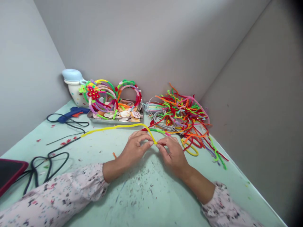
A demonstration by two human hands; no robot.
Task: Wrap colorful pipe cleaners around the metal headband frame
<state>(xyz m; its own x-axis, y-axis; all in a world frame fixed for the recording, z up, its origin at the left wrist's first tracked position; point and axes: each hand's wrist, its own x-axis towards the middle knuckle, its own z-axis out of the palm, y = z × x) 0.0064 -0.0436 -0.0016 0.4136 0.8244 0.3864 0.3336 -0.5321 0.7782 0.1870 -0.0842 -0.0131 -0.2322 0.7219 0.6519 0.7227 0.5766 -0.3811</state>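
Observation:
A yellow pipe cleaner (118, 126) arches from the left side of the table to my fingers, its near end bent down. My left hand (136, 146) pinches that end between thumb and index finger. Close on the other side, my right hand (172, 154) pinches at the same end; the fingertips almost meet. A curved band wrapped in green and pink pipe cleaner (158, 130) lies just behind my hands, partly hidden by them. Right of my right hand is a yellow loop (193, 151).
Behind stands a metal tray (111, 121) with shells (124, 114) and colourful hoops (103, 94). A tangled pipe cleaner pile (180, 110) lies at back right. To the left are a blue glue gun (71, 114), a black cord (50, 154), a lidded bottle (75, 91) and a red-edged device (11, 173).

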